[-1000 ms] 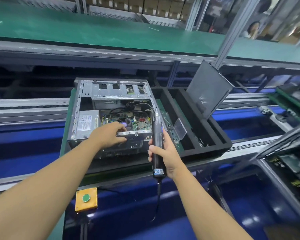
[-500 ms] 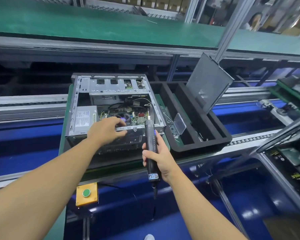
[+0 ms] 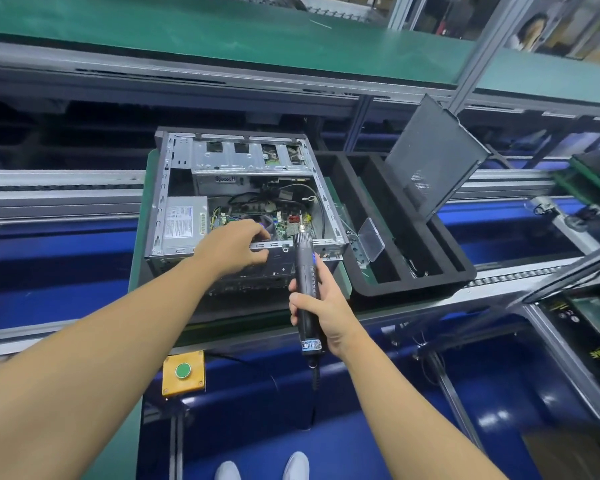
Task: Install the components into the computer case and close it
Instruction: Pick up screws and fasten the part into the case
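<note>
An open metal computer case [image 3: 174,181] lies on its side on a green pallet, showing the motherboard, cables and a grey power supply [image 3: 182,221]. My left hand [image 3: 234,245] rests on the case's near rail, its fingers curled over the edge into the interior. My right hand [image 3: 321,303] grips a black electric screwdriver [image 3: 305,289], held upright with its bit tip over the near right part of the motherboard. The dark side panel [image 3: 433,157] leans upright in a black foam tray to the right.
The black foam tray [image 3: 413,278] has long slots and a clear plastic piece [image 3: 371,239] at its left edge. A yellow box with a green button [image 3: 183,372] sits at the bench front. Conveyor rails run left and right; more parts lie at far right.
The screwdriver has come left and forward, from beside the case's right wall to over its near rail. My left hand stays on the rail. The view has tilted downward.
</note>
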